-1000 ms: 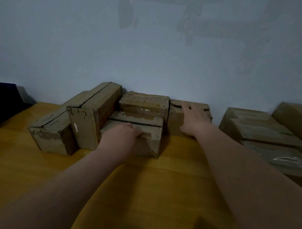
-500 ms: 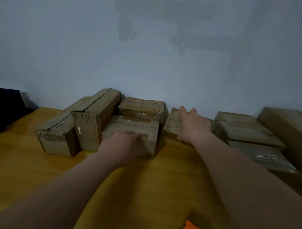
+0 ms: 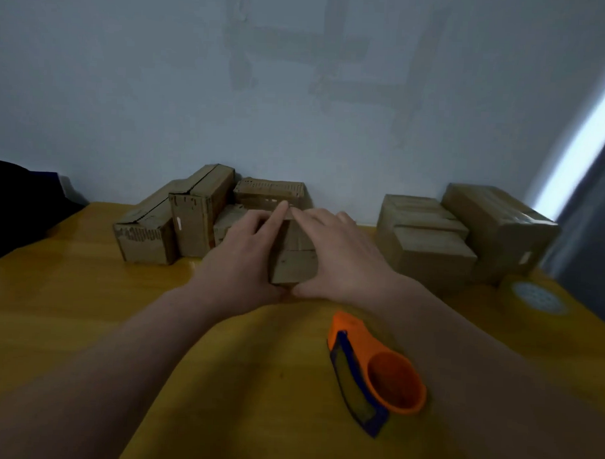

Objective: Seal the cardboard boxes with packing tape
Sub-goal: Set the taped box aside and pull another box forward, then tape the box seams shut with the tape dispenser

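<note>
A small cardboard box (image 3: 294, 263) stands on the yellow table (image 3: 85, 311), in front of the left pile of boxes (image 3: 191, 218). My left hand (image 3: 240, 254) grips its left side, index finger stretched along the top edge. My right hand (image 3: 338, 254) holds the right side, fingers spread over the top. Both thumbs meet at the near bottom edge. An orange tape dispenser (image 3: 375, 369) lies on the table just under my right forearm. At the right edge of the table lies a roll of packing tape (image 3: 535, 299).
A second stack of cardboard boxes (image 3: 465, 235) stands at the back right against the pale wall. A dark object (image 3: 17, 202) sits at the far left edge. A grey curtain (image 3: 589, 218) hangs at the right.
My right hand has drawn one box from the back of the pile toward me. My left hand has left the front box and joined it. The view has tilted down, showing the dispenser and tape roll.
</note>
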Available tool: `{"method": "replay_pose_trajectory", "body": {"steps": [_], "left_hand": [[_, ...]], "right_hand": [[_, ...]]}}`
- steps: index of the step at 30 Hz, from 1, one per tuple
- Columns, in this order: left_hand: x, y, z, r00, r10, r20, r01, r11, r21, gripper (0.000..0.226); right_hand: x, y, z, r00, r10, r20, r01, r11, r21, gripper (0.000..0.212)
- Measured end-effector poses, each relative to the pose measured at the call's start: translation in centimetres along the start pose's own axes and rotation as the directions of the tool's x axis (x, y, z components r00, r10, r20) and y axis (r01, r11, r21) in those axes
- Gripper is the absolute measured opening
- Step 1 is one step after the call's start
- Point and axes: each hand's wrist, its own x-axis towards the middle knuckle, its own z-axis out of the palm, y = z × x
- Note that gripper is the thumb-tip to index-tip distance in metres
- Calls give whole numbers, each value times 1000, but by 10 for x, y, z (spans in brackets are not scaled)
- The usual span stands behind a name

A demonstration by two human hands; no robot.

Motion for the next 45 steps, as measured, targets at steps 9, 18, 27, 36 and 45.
{"method": "replay_pose_trajectory", "body": {"steps": [9, 18, 27, 36, 45], "left_hand": [[-78, -9, -25, 909, -323, 265, 348, 936, -54, 114], [-115, -10, -34, 831, -159, 534, 277, 949, -148, 106], [-128, 4, -19, 841, -134, 525, 156, 988, 3, 103], [-126, -3, -8, 881, -85, 465, 121, 992, -48, 102], [-123, -2, -5, 936, 5, 353, 77, 973, -219, 92]], "right_hand": [[-97, -11, 35, 811, 496, 310, -498, 863, -78, 49], [-115, 4, 49, 778, 610, 149, -628, 760, 167, 35], [-124, 25, 44, 774, 533, 341, -633, 656, 411, 64], [-110, 18, 13, 838, 546, -1, -475, 730, 492, 65], [-92, -40, -13, 965, 261, 11, -176, 621, 764, 61]]}}
